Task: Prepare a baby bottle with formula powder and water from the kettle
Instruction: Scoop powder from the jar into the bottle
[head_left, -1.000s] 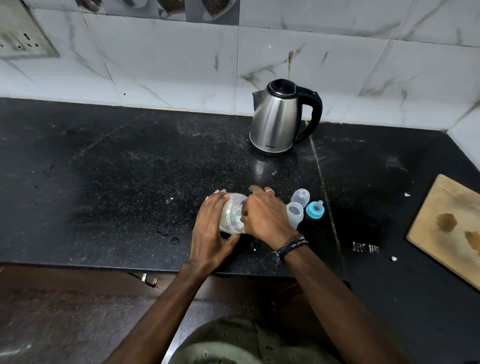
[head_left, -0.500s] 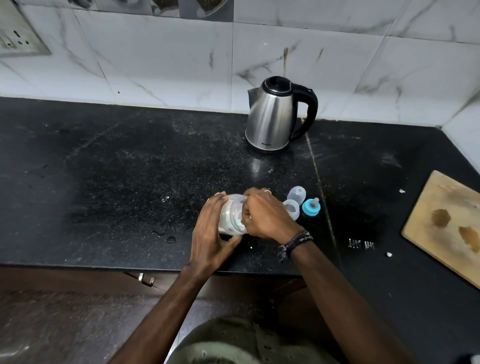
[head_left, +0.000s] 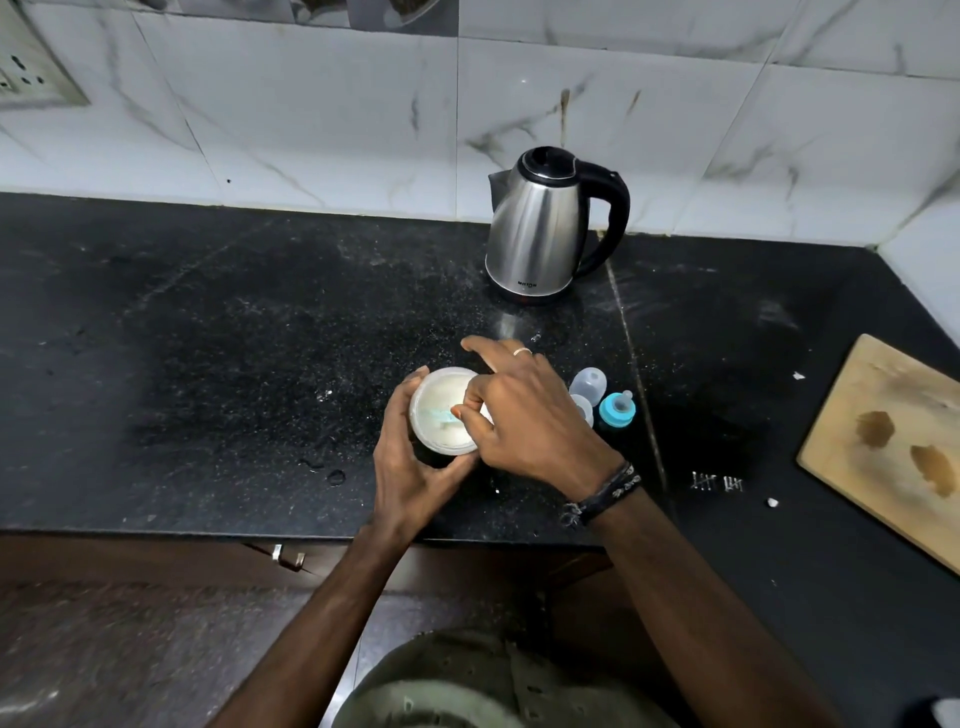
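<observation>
Formula tub (head_left: 441, 415) is gripped around its side by the left hand (head_left: 410, 457) near the counter (head_left: 208, 338) front edge. A blue scoop (head_left: 441, 415) is pinched inside the tub by the right hand (head_left: 524, 415). Right of the tub: bottle parts, teal nipple ring (head_left: 616, 409). Behind the tub: kettle (head_left: 545, 228), upright by the wall.

1. Worktop (head_left: 208, 338), left half: open, only a few water drops.
2. Kettle (head_left: 540, 234): stands at the back wall, behind the hands.
3. Bottle parts (head_left: 597, 400): clustered just right of the hands, narrowing that side.
4. Cutting board (head_left: 893, 441): occupies the right edge; a bare strip separates it from the bottle parts.
</observation>
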